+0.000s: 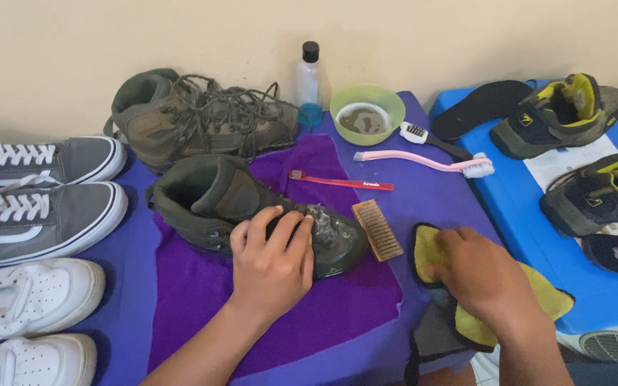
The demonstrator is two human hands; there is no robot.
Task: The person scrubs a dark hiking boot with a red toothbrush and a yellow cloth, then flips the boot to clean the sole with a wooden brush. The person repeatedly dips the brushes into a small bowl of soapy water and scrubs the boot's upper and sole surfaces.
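Note:
An olive-green hiking boot (212,200) without laces lies on a purple cloth (202,293), its toe wet and soapy. My left hand (272,261) rests on the boot's front, fingers curled over it. My right hand (482,275) presses down on a yellow cloth with dark edging (541,300) at the table's right edge. A wooden brush (377,229) lies between the boot and the yellow cloth.
A second, laced boot (202,118) stands behind. A red toothbrush (341,182), pink brush (423,161), black-and-white brush (430,139), green bowl (389,100) and clear bottle (310,78) sit at the back. Grey sneakers (37,214) and white sneakers (23,300) lie left; dark shoes with yellow trim (556,118) on a blue surface (538,236) right.

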